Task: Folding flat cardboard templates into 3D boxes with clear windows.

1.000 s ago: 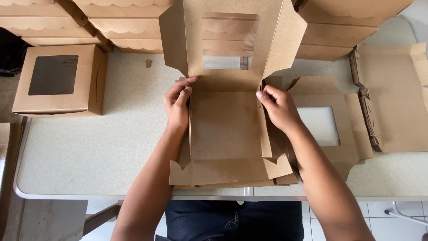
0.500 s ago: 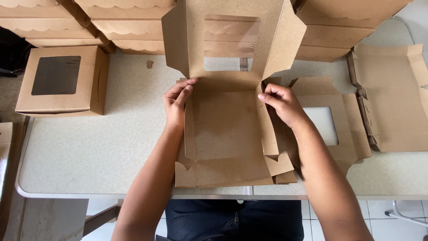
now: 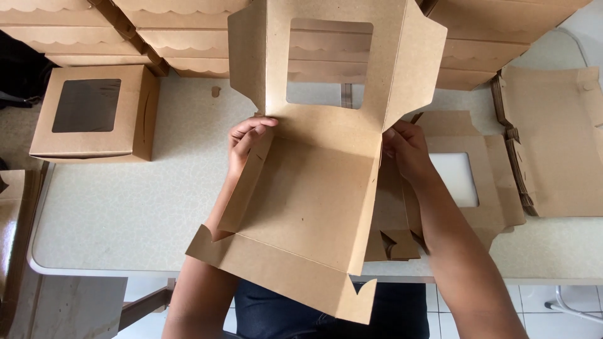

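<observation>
My left hand [image 3: 246, 143] pinching the left wall of the half-folded box [image 3: 308, 194] at frame centre, my right hand [image 3: 407, 150] gripping its right wall, window lid upright, finished box [image 3: 94, 114] upper left, flat blanks [image 3: 553, 144] right, table [image 3: 113, 213]

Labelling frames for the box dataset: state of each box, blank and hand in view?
Box blank in hand: half folded, side walls up, window lid upright.
Finished window box: closed, on the table at left.
Flat window blanks: unfolded, stacked.
Left hand: gripping the left wall.
Right hand: gripping the right wall.
</observation>
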